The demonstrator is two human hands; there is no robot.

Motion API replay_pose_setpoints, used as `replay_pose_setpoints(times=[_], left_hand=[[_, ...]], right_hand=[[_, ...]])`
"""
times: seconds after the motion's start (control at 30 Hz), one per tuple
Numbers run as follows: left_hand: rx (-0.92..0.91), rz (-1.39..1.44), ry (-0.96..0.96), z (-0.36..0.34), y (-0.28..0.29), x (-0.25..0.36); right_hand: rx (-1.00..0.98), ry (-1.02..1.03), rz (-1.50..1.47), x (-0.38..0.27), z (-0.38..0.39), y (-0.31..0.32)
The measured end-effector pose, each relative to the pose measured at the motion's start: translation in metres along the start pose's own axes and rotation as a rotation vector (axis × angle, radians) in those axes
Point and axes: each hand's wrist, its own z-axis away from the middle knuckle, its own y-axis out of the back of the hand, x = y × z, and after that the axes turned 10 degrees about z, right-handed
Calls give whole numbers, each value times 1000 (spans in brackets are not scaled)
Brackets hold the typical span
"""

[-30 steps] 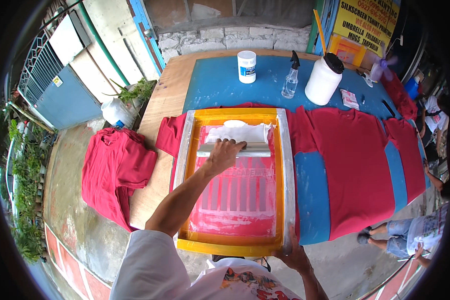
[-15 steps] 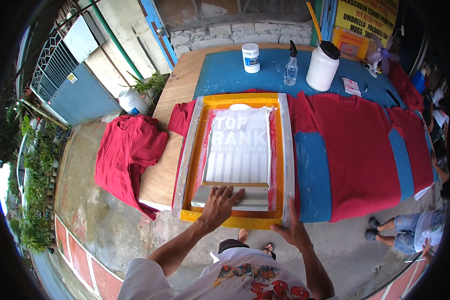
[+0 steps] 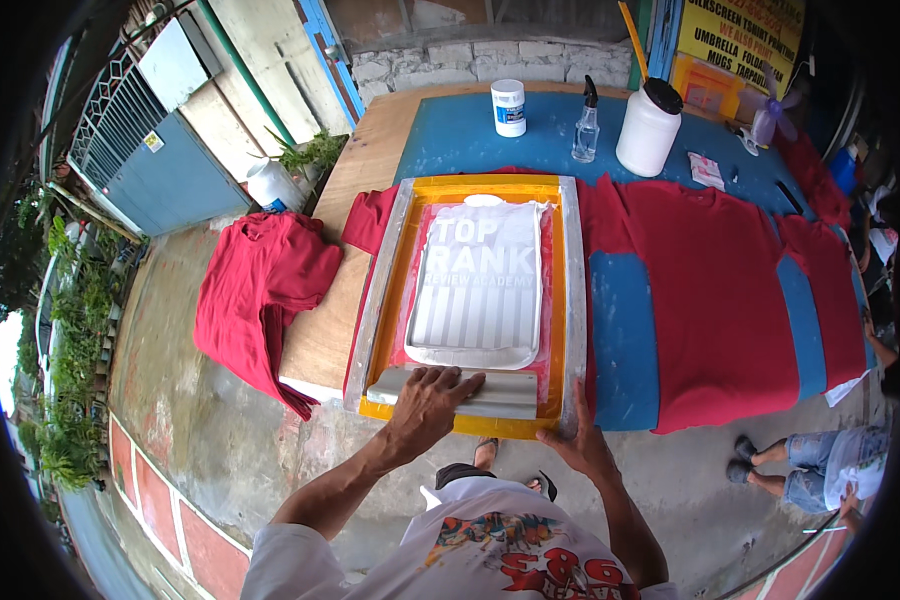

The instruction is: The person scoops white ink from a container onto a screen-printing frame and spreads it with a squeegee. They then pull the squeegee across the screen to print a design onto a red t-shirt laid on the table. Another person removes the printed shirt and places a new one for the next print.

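A screen printing frame (image 3: 573, 290) with yellow-taped inner edges lies over a red shirt on the table. White ink (image 3: 470, 353) coats the middle of its mesh, over pale lettering and stripes, with a thick ridge along the near end. My left hand (image 3: 427, 405) is closed on a wide grey squeegee (image 3: 505, 394), which sits at the near end of the frame, a little apart from the ink ridge. At the frame's near right corner, my right hand (image 3: 580, 448) grips the rail, thumb on the near side and fingers along the outer side.
Red shirts (image 3: 710, 300) lie flat to the right on the blue tabletop (image 3: 625, 340). More red shirts (image 3: 260, 290) hang over the left edge. A white tub (image 3: 508, 108), a spray bottle (image 3: 585, 130) and a black-topped jar (image 3: 648, 135) stand behind. Another person (image 3: 815, 465) is at the right.
My left hand has drawn the squeegee slightly toward me, off the ink, leaving a white ridge showing. My right hand stays on the frame corner. The whole view has shifted slightly.
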Motion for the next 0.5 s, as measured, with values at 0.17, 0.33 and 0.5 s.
replay_pose_setpoints(times=[0.17, 0.33, 0.5], left_hand=[[42, -35, 7, 12, -39, -10], [62, -74, 53, -5, -58, -25], [129, -103, 31, -80, -62, -72]], right_hand=[[13, 22, 42, -7, 0, 3], [-16, -49, 36, -10, 0, 5], [-43, -57, 16, -15, -4, 8]])
